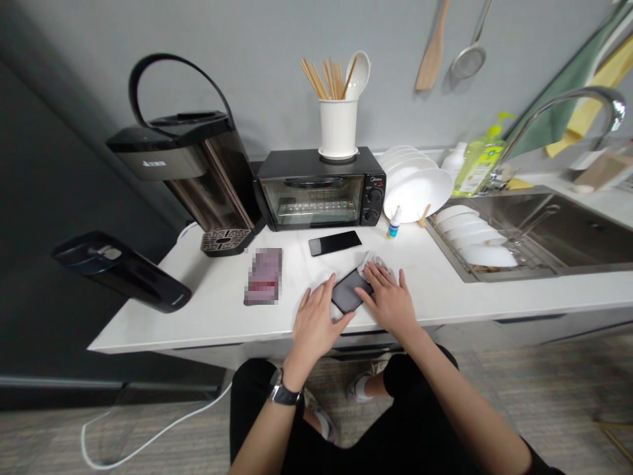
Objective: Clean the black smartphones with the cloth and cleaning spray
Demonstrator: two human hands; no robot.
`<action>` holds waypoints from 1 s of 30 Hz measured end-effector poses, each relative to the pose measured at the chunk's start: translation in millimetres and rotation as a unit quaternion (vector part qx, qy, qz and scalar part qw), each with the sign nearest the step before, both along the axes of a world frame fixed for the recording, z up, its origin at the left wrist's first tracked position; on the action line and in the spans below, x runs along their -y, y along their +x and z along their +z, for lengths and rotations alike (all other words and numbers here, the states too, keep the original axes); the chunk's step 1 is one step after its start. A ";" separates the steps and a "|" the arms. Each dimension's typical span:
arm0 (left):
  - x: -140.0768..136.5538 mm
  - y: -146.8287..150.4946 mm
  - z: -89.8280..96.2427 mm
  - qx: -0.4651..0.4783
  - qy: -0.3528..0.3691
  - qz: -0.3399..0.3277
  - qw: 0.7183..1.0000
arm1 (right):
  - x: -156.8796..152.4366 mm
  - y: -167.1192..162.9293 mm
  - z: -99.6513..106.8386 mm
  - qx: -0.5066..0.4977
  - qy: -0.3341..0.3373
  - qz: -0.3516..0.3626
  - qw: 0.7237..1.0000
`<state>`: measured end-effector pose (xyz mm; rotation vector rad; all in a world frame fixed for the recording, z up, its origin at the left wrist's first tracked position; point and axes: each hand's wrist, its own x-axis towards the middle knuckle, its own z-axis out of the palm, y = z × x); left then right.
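A dark smartphone (347,292) lies at a slant near the counter's front edge, between my two hands. My left hand (316,322) rests at its left end, fingers stretched out and thumb near its lower edge; whether it presses on the phone I cannot tell. Over the right end, my right hand (390,300) presses a crumpled white tissue (370,260) under its fingers, with the thumb reaching onto the screen. Behind them lies a second black phone (336,243). A small white-and-blue bottle (394,224) stands to the right.
A blurred-out purple item (264,277) lies left of my hands. Further left are a black bottle-shaped object (123,272) and a water dispenser (208,171). Behind stand a toaster oven (319,191) and white plates (420,191). The sink (568,227) is at right.
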<state>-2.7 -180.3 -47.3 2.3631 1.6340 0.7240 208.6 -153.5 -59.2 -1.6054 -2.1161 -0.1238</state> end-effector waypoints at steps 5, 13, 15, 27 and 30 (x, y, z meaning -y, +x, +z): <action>0.4 -0.2 1.0 0.001 -0.005 -0.001 1.000 | 1.7 -1.0 -0.8 0.004 -0.001 0.019 1.000; 0.5 -1.5 0.9 0.008 -0.003 -0.010 1.000 | 19.2 -7.2 -0.1 -0.006 0.006 0.042 0.999; 0.7 -1.5 0.8 0.008 -0.005 -0.011 1.000 | 25.7 -8.3 1.4 -0.009 0.005 0.048 0.999; -0.4 -2.4 1.4 0.006 -0.019 -0.008 1.000 | 50.2 -33.2 10.5 -0.120 -0.081 0.167 0.975; -0.4 -2.2 0.4 0.014 -0.018 -0.003 1.000 | 42.7 -32.6 12.6 -0.109 -0.090 0.172 0.975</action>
